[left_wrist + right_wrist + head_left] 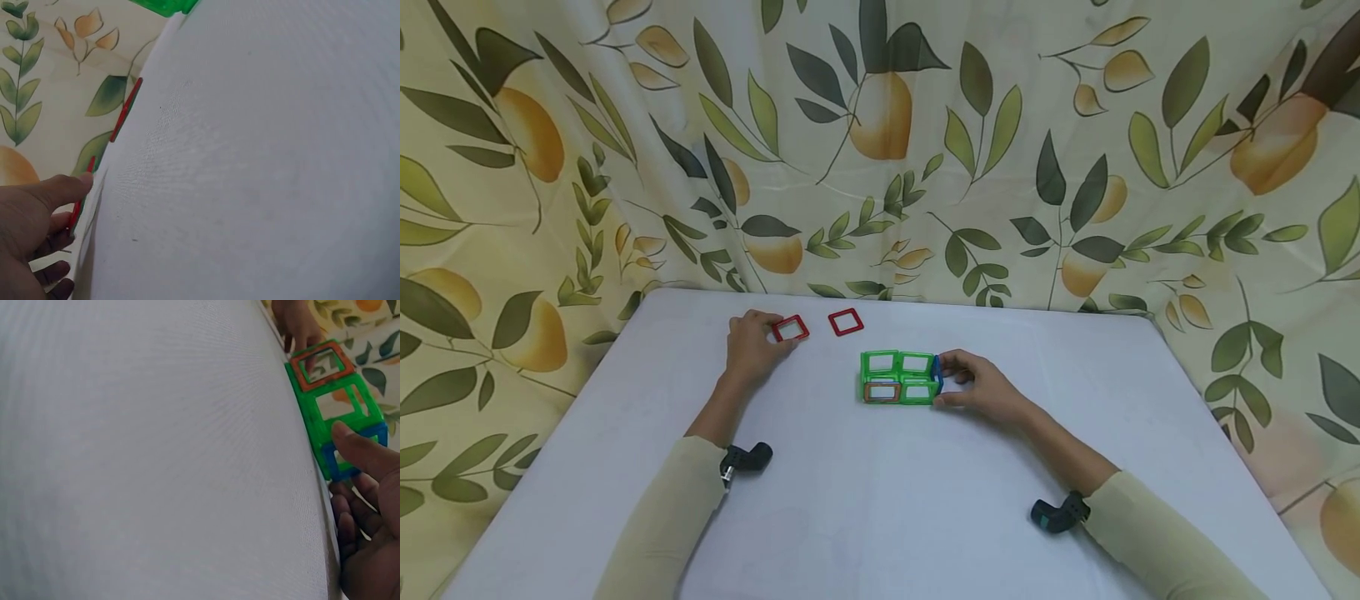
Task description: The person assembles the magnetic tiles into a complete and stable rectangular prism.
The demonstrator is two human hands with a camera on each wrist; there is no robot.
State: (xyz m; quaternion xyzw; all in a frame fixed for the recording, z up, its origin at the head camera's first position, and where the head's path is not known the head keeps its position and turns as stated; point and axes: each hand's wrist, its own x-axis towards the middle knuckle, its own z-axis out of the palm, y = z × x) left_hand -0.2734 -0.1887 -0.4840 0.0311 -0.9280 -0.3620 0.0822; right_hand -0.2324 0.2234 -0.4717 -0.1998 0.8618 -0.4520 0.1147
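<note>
My left hand (pixel 751 346) pinches a red square magnetic tile (pixel 802 321) between thumb and fingers at the back left of the table. Just to its right lies a second red square tile (pixel 846 322), flat and untouched. My right hand (pixel 988 390) grips the right end of a boxy magnetic-tile structure (pixel 898 379), thumb on the near side and fingers behind. Green square frames make up most of it, with an orange tile (pixel 322 366) on the front and a blue tile (pixel 354 452) at the end by my right thumb.
A white cloth covers the table (pixel 850 500). Behind it hangs a curtain (pixel 880 167) printed with fruit and leaves. Each wrist wears a small black camera, the left one (pixel 748 458) and the right one (pixel 1060 512), close over the cloth.
</note>
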